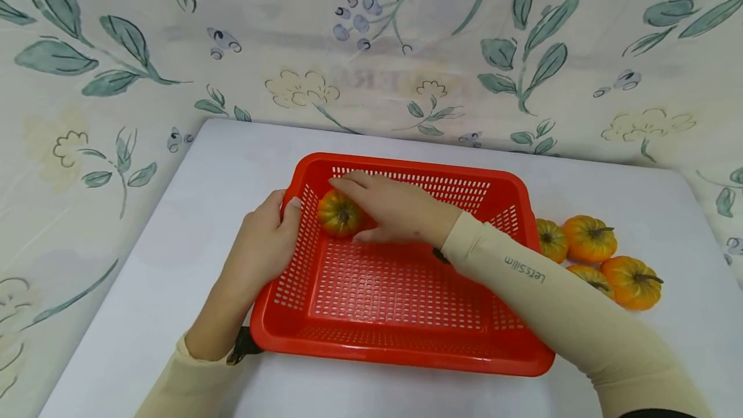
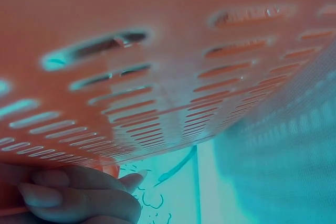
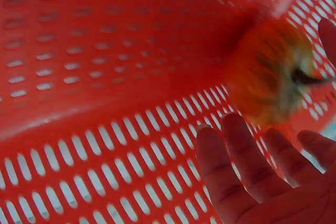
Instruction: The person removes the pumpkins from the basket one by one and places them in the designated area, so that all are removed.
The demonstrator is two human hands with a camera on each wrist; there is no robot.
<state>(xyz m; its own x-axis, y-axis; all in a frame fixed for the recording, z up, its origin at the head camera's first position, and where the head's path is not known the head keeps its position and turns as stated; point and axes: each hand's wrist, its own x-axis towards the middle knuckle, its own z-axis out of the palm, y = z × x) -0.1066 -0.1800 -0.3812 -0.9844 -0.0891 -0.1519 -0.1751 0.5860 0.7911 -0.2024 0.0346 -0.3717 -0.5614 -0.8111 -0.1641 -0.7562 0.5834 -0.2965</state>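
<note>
A red plastic basket (image 1: 395,357) with slotted walls stands on the table. My left hand (image 1: 266,237) grips its left rim, thumb over the top edge; in the left wrist view the fingers (image 2: 84,195) curl against the outside of the wall. Inside the basket, toward the far left corner, sits a small orange-green pumpkin (image 1: 340,213). My right hand (image 1: 395,208) is beside this pumpkin with its fingers extended. The right wrist view has the pumpkin (image 3: 270,72) just beyond the spread fingertips, its stem pointing away from the basket's wall.
Several small orange pumpkins (image 1: 590,238) lie on the white table (image 1: 627,360) right of the basket, partly hidden by the right sleeve (image 1: 522,276). Behind the table hangs a leaf-patterned cloth (image 1: 371,63).
</note>
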